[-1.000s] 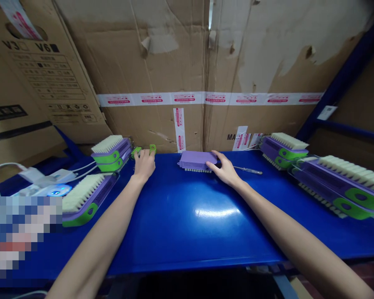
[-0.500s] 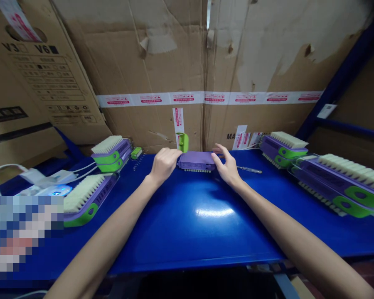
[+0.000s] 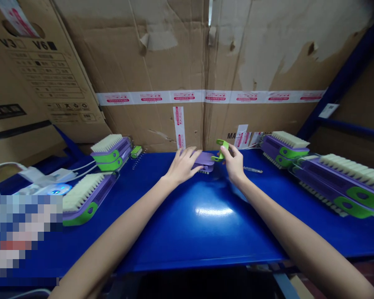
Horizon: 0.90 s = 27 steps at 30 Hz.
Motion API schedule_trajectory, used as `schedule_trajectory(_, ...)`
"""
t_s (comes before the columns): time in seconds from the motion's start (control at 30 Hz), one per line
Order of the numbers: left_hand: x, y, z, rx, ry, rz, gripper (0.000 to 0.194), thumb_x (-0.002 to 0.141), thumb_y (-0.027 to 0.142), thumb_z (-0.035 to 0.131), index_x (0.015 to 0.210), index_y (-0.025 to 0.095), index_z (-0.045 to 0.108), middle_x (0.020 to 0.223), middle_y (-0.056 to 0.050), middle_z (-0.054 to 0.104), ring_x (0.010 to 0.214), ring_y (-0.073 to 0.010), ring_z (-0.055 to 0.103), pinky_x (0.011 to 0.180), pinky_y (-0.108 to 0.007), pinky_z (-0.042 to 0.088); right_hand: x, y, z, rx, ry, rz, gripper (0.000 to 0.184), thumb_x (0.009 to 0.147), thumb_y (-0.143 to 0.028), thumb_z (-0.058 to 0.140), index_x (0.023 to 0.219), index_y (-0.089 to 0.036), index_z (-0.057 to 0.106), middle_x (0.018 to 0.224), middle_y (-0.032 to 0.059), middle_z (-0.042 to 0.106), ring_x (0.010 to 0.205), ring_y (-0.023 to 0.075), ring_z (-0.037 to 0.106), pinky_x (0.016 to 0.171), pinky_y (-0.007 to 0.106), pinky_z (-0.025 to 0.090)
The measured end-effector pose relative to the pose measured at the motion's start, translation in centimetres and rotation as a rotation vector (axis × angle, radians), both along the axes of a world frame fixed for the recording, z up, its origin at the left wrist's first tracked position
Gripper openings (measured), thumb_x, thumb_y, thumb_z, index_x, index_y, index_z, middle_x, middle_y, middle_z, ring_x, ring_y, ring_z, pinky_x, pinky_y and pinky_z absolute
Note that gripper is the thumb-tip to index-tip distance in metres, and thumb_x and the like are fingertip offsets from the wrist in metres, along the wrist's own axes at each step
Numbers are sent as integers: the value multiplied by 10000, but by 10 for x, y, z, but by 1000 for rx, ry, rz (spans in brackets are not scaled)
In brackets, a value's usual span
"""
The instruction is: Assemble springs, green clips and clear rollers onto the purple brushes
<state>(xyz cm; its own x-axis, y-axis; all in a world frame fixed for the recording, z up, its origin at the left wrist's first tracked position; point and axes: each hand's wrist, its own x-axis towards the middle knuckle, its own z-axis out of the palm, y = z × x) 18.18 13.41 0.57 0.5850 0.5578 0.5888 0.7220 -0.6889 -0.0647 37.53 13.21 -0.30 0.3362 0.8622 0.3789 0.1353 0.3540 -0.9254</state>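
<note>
A purple brush body [image 3: 204, 158] lies bristles down on the blue table, its left part hidden by my left hand [image 3: 183, 166]. That hand grips it, fingers over the top and thumb along the front side. My right hand [image 3: 233, 162] pinches a green end cap [image 3: 223, 145], a curved plastic piece, between thumb and fingers. The cap is at the right end of the purple body; I cannot tell whether the two touch. Just right of my right hand lies a thin screwdriver [image 3: 253, 170] on the table.
Purple-and-green brushes are stacked at left [image 3: 110, 151] and right [image 3: 283, 149], with larger ones [image 3: 345, 182] at near right. Another brush [image 3: 87, 199] lies near a white power strip [image 3: 40, 180] with cables. A small green part [image 3: 136, 152] sits at back left. Cardboard [image 3: 143, 70] walls the back.
The green cap was by my left hand, above the body's left end; now my right hand holds it at the right end. My left hand has moved right onto the purple body.
</note>
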Motion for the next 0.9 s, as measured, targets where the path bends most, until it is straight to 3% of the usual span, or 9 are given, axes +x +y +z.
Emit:
schedule_trajectory(0.1, -9, 7, -2, -57, 70, 71, 419, 868, 427, 543, 1186, 155, 549, 1221, -148, 597, 1179, -287, 520, 1071, -537, 258, 5, 1, -3, -153, -10, -11, 382, 769, -485, 572, 968, -163, 618, 580, -11, 557, 434, 112, 491, 395, 230, 390)
schedule_trajectory(0.23, -13, 8, 2, -23, 85, 117, 497, 790, 575, 583, 1010, 130, 594, 1096, -151, 626, 1086, -301, 556, 1071, -526, 250, 1, -1, -7, -279, -6, 59, 287, 778, -442, 578, 883, -175, 585, 456, -70, 427, 343, 81, 398, 318, 196, 287)
schedule_trajectory(0.33, -13, 7, 6, -49, 92, 128, 621, 699, 647, 637, 1016, 118, 566, 1076, -156, 620, 1061, -313, 561, 1067, -524, 256, -5, -3, -8, -316, 2, 171, 298, 794, -439, 582, 918, -169, 556, 423, -86, 411, 321, 78, 387, 290, 179, 262)
schedule_trajectory(0.5, -9, 6, 3, -161, 102, 167, 756, 677, 644, 661, 1179, 110, 480, 1099, -165, 607, 1028, -321, 565, 884, -444, 423, -15, -6, -12, -318, -15, 317, 395, 802, -472, 598, 1023, -150, 534, 419, -88, 442, 314, 82, 413, 283, 172, 305)
schedule_trajectory(0.6, -6, 5, -1, -102, 67, 174, 845, 680, 691, 617, 1267, 112, 431, 1159, -187, 564, 1078, -342, 522, 869, -448, 417, -18, -8, -15, -271, -4, 349, 501, 780, -508, 619, 1114, -149, 519, 491, -66, 502, 365, 92, 478, 318, 186, 390)
schedule_trajectory(0.73, -4, 3, -4, -13, 34, 187, 911, 663, 695, 623, 1310, 89, 413, 1137, -198, 532, 1054, -358, 500, 843, -454, 412, -19, -12, -18, -157, -108, 370, 635, 751, -546, 632, 1240, -172, 475, 773, 16, 625, 454, 94, 541, 383, 220, 472)
schedule_trajectory(0.9, -9, 5, -8, 20, 31, 122, 628, 728, 492, 639, 1204, 109, 493, 1087, -174, 539, 1010, -337, 502, 824, -444, 414, -15, -16, -22, -24, -364, 378, 540, 858, -500, 495, 1322, -227, 448, 1061, 69, 653, 615, 134, 624, 555, 282, 549)
